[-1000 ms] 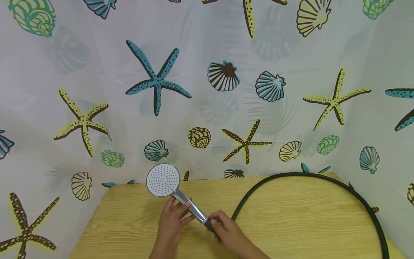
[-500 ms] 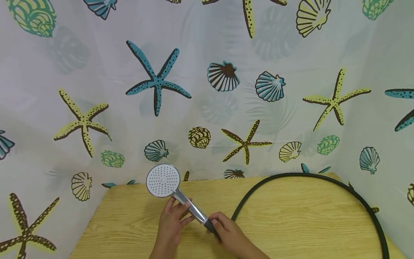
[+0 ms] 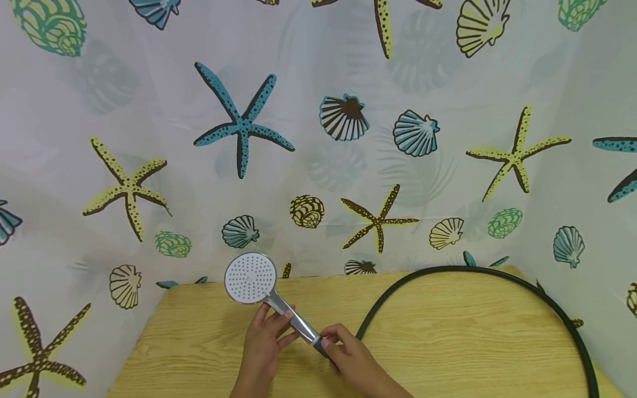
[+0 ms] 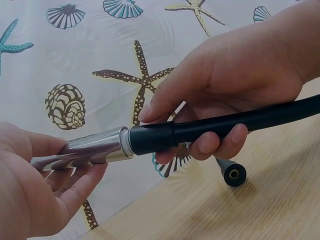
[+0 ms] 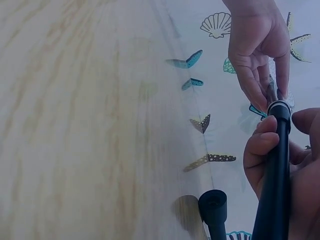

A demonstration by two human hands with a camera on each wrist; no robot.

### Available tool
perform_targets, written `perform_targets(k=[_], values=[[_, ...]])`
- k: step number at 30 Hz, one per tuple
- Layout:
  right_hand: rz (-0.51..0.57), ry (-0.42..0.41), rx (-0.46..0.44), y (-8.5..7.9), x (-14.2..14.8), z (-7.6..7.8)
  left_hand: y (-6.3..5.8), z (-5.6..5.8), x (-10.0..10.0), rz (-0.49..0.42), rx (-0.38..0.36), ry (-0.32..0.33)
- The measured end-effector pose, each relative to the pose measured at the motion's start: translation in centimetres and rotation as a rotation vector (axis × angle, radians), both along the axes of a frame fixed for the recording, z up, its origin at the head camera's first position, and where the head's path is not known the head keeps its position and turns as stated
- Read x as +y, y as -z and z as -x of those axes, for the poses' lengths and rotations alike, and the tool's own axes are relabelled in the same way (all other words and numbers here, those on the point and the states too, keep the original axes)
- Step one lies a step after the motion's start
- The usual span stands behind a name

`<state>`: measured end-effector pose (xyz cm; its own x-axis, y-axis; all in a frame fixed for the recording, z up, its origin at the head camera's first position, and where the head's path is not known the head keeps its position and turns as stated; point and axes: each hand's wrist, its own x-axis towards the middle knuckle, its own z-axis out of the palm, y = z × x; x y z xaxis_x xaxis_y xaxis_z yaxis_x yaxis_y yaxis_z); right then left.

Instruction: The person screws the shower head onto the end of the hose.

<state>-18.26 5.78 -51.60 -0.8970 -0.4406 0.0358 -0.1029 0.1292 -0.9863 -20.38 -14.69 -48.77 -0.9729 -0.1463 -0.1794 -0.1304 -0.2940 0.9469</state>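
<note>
A round shower head (image 3: pixel 250 278) with a white nozzle face and chrome rim tilts up to the left. My left hand (image 3: pixel 261 348) holds its chrome handle (image 4: pixel 95 147) between thumb and fingers. At the handle's lower end my right hand (image 3: pixel 354 359) grips the black hose connector (image 4: pixel 152 138), thumb on one side and fingers curled round the other. In the left wrist view the connector meets the white ring at the handle's end. The threads are hidden. Behind it, the black shower hose (image 3: pixel 468 269) arcs over the table.
The hose's free end (image 4: pixel 234 174), with a hole in its middle, lies on the wood-grain table (image 3: pixel 199 331). A white curtain (image 3: pixel 288 72) printed with starfish and shells surrounds the table at the back and both sides.
My right hand's fingers have shifted slightly on the black connector, showing more of it half a second ago and less now. My left hand and the shower head stay almost still.
</note>
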Motion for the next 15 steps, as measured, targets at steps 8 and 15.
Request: perform_targets(k=[8, 15], values=[[0.004, 0.025, -0.037, 0.23, -0.02, 0.18, 0.21, 0.03, -0.07, 0.003, 0.004, 0.005], [-0.007, 0.031, -0.03, 0.17, -0.06, 0.15, 0.29, 0.06, -0.11, 0.006, -0.007, 0.006]])
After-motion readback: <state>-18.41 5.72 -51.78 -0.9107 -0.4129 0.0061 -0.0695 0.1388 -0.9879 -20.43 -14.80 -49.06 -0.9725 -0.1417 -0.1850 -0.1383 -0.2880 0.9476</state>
